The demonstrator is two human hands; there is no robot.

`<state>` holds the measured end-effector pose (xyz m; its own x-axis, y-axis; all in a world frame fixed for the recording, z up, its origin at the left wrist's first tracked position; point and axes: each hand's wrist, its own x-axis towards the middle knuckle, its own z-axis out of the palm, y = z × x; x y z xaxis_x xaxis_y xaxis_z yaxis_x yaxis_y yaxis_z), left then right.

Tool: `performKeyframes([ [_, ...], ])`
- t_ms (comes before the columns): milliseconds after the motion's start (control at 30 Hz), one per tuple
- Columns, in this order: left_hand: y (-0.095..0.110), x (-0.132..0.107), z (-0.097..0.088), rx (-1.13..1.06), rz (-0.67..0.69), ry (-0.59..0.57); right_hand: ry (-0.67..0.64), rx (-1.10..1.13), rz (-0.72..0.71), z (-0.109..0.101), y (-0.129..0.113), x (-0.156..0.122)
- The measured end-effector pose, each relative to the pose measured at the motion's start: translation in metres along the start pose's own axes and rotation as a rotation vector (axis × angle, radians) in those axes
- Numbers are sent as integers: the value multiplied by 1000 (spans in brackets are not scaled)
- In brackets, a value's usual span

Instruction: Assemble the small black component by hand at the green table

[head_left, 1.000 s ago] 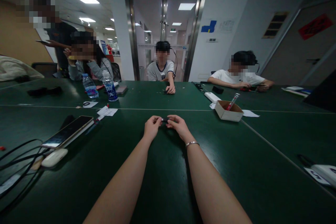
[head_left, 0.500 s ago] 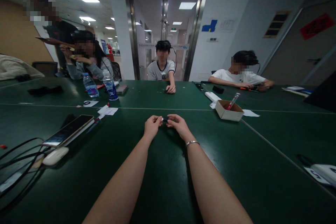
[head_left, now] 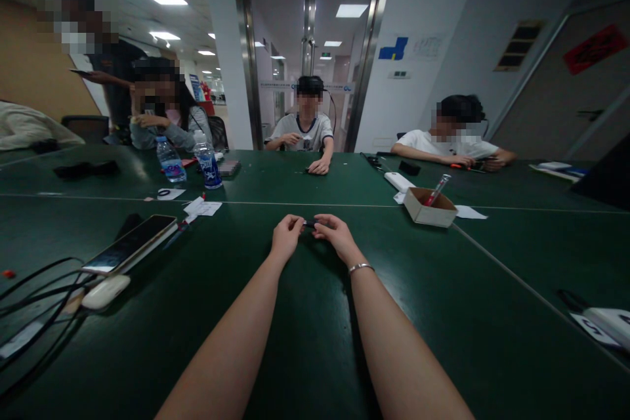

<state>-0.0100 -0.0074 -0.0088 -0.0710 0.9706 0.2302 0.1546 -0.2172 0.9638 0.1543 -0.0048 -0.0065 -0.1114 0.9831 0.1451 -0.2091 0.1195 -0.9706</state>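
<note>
Above the green tabletop [head_left: 443, 289], the left hand [head_left: 286, 236] and right hand [head_left: 333, 234] each pinch 1 end of a small dark object [head_left: 309, 224], fingers closed on it.

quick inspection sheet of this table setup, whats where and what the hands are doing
surface: dark green table, joined tops with visible seams
job's things: small dark part, pinched between both hands; too small to identify
clutter: black-screened smartphone, white oval device, open cardboard box holding a red-tipped tube, two clear plastic water bottles, white paper slips
grippers: left hand and right hand, fingertips shut on the part; silver bracelet on right wrist
cables: black cables looped at the left edge beside the smartphone
surroundings: three seated people, one standing person, glass double door behind
</note>
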Motion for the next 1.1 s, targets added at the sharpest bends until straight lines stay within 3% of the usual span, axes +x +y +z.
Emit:
performKeyframes([
  [433,9,-2,0,-92,90,-18,34,30,29,1,-1,2],
  [633,5,0,2,-93,-79,32,36,24,39,3,-2,1],
  [833,5,-1,0,-62,19,3,20,23,35,2,-3,0],
  [1000,7,-2,-1,-41,-62,-1,17,20,29,2,-3,0],
  [1100,7,-2,-1,-14,21,1,23,13,38,3,-4,0],
])
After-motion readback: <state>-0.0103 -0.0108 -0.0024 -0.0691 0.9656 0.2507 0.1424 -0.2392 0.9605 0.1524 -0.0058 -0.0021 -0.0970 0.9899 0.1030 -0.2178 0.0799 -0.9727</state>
